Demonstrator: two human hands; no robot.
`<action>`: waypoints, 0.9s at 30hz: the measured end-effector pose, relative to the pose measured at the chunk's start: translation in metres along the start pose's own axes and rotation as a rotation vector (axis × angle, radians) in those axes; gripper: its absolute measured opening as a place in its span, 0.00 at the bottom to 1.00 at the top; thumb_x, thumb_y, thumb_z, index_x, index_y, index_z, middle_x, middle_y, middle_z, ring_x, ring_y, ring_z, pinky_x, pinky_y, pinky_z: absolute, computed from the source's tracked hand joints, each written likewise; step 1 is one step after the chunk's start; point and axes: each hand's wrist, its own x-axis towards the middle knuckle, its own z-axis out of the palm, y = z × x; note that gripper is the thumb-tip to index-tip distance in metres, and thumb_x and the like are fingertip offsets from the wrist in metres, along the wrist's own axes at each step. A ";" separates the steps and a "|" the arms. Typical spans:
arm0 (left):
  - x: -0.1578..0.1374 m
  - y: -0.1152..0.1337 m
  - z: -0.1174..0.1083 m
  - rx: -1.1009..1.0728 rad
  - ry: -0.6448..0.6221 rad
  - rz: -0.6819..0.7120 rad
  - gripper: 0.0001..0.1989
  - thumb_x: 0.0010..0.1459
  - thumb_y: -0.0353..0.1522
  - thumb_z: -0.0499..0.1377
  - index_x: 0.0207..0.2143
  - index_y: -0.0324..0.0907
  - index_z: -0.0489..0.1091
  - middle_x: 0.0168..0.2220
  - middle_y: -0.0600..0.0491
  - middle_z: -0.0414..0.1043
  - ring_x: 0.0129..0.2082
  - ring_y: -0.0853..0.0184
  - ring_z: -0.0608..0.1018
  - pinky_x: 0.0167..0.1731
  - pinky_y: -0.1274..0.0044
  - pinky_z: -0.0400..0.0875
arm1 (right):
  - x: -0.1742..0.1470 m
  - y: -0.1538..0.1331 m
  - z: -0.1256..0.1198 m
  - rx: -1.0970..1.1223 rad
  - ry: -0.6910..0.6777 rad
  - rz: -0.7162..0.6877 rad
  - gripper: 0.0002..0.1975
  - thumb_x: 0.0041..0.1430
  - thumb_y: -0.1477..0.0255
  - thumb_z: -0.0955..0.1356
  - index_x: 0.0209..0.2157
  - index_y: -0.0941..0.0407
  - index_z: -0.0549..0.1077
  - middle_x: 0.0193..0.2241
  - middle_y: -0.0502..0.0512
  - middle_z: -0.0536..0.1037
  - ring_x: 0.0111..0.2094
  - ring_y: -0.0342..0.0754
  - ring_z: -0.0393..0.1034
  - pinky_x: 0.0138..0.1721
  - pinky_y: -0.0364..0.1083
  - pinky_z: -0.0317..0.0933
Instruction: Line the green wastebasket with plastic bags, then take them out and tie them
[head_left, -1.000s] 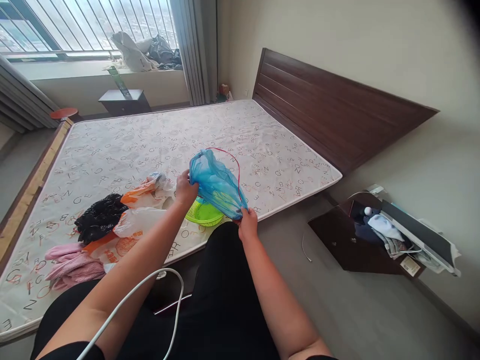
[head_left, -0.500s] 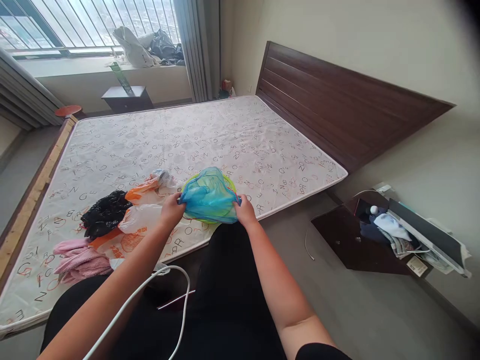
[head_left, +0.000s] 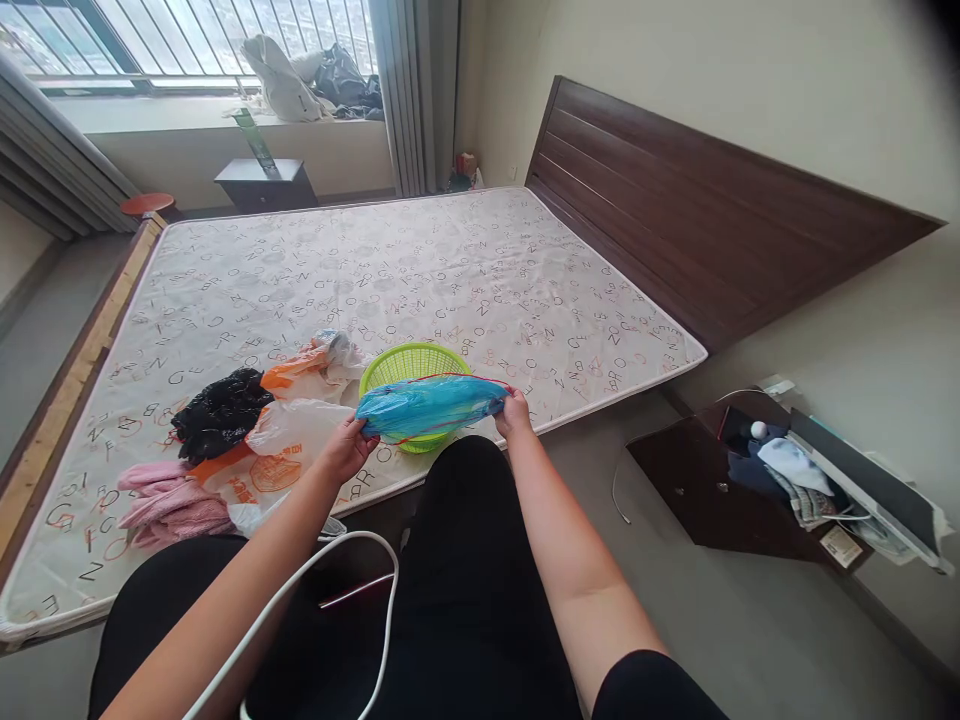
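Observation:
A blue plastic bag with a red drawstring is stretched sideways between my two hands. My left hand is closed on its left end, and my right hand pinches the right end. Beneath and behind the bag is a green plastic basket, standing on the mattress near its edge; the bag hides part of it. To the left lie a black plastic bag, an orange and white plastic bag, a white bag with orange print and a pink towel.
The patterned mattress has a dark wooden headboard at right. A white cable loops across my lap. On the right, a dark cabinet holds clothes. A bedside table stands at the far side.
The blue bag has gone from bunched over the basket to a flatter, wider strip as my hands moved apart. More of the green basket now shows behind it.

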 end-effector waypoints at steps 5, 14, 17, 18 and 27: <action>-0.010 -0.010 -0.016 -0.051 0.124 0.023 0.09 0.61 0.31 0.66 0.41 0.42 0.69 0.34 0.54 0.78 0.29 0.71 0.80 0.32 0.79 0.80 | -0.014 0.012 -0.005 0.123 -0.198 0.094 0.16 0.46 0.68 0.74 0.38 0.54 0.72 0.30 0.51 0.81 0.32 0.50 0.77 0.36 0.50 0.73; -0.020 -0.017 -0.022 -0.209 0.309 0.326 0.14 0.57 0.34 0.70 0.38 0.42 0.67 0.34 0.54 0.78 0.32 0.70 0.81 0.36 0.77 0.78 | -0.021 0.029 0.001 0.195 -0.153 0.117 0.14 0.47 0.70 0.75 0.36 0.53 0.73 0.25 0.45 0.79 0.26 0.45 0.73 0.28 0.43 0.68; -0.021 -0.010 -0.021 -0.203 0.276 0.387 0.16 0.56 0.37 0.71 0.40 0.41 0.69 0.36 0.53 0.79 0.34 0.69 0.80 0.38 0.76 0.77 | -0.029 0.025 0.006 0.224 -0.146 0.106 0.15 0.49 0.67 0.76 0.38 0.52 0.73 0.27 0.45 0.80 0.27 0.45 0.73 0.28 0.43 0.68; -0.021 -0.009 -0.022 -0.189 0.253 0.382 0.18 0.54 0.38 0.72 0.40 0.41 0.70 0.37 0.53 0.79 0.34 0.69 0.80 0.38 0.76 0.77 | -0.033 0.025 0.006 0.251 -0.169 0.113 0.16 0.49 0.67 0.76 0.39 0.52 0.73 0.29 0.46 0.81 0.28 0.46 0.74 0.30 0.43 0.70; -0.008 -0.035 -0.054 0.370 0.331 0.273 0.23 0.42 0.43 0.73 0.33 0.40 0.69 0.27 0.55 0.71 0.26 0.70 0.70 0.24 0.80 0.63 | -0.033 0.018 0.005 0.138 -0.275 0.169 0.14 0.47 0.71 0.73 0.38 0.52 0.72 0.32 0.52 0.81 0.35 0.52 0.77 0.36 0.50 0.74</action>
